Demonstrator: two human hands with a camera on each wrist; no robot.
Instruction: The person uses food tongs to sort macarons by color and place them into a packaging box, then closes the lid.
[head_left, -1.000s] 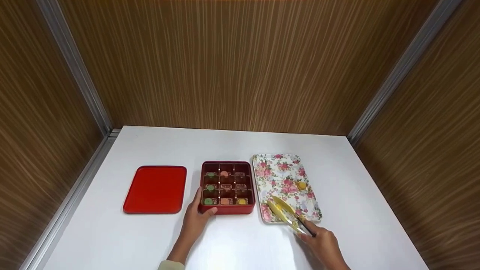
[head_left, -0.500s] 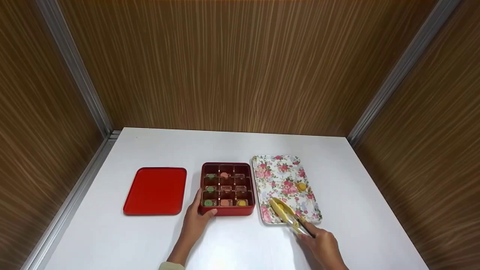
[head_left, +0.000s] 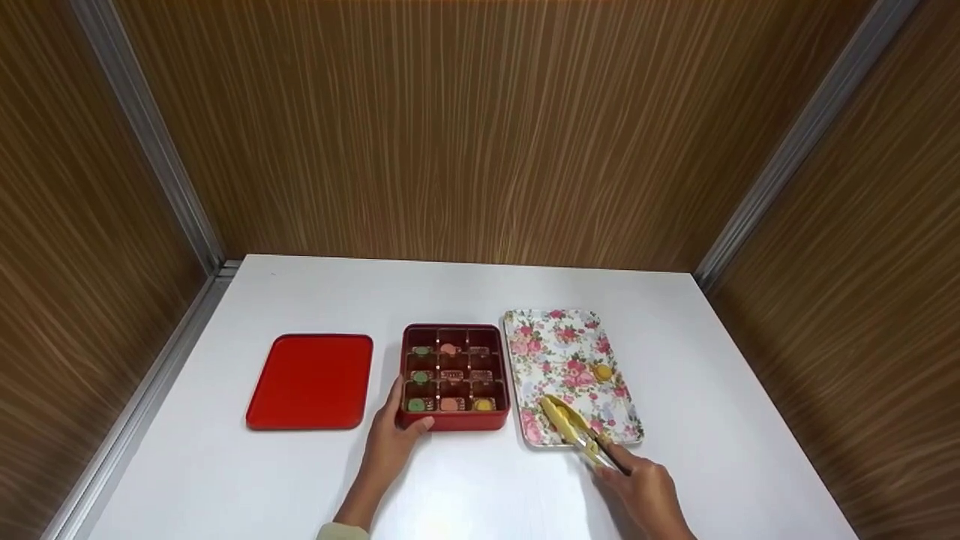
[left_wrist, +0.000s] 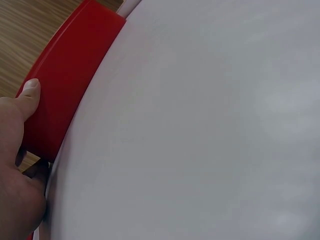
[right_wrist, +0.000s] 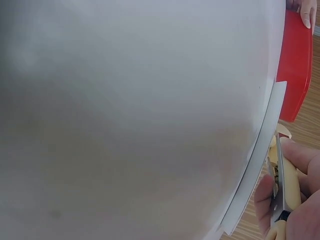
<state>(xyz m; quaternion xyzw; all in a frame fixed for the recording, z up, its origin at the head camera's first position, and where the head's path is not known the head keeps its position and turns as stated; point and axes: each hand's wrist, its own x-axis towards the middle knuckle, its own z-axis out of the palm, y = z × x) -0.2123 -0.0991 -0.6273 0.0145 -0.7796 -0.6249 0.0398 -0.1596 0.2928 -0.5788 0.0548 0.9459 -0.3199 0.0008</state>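
Note:
My left hand grips the near left corner of a red box, its thumb on the front wall, as the left wrist view also shows. Green, pink and yellow macarons lie in some compartments of the box's divided insert. In my right hand is a pair of yellow-tipped tongs, reaching over the near part of a floral tray. The tongs' tips are close around a yellow macaron, partly hidden by them. Another yellow macaron lies farther back on the tray's right side.
A flat red lid lies on the white table to the left of the box. The tray stands just right of the box, a narrow gap between them. Wood-patterned panels wall in the back and sides.
The tongs' tips, spread apart a second ago, have drawn together about the near yellow macaron. My left hand, the box and the tray stay in place.

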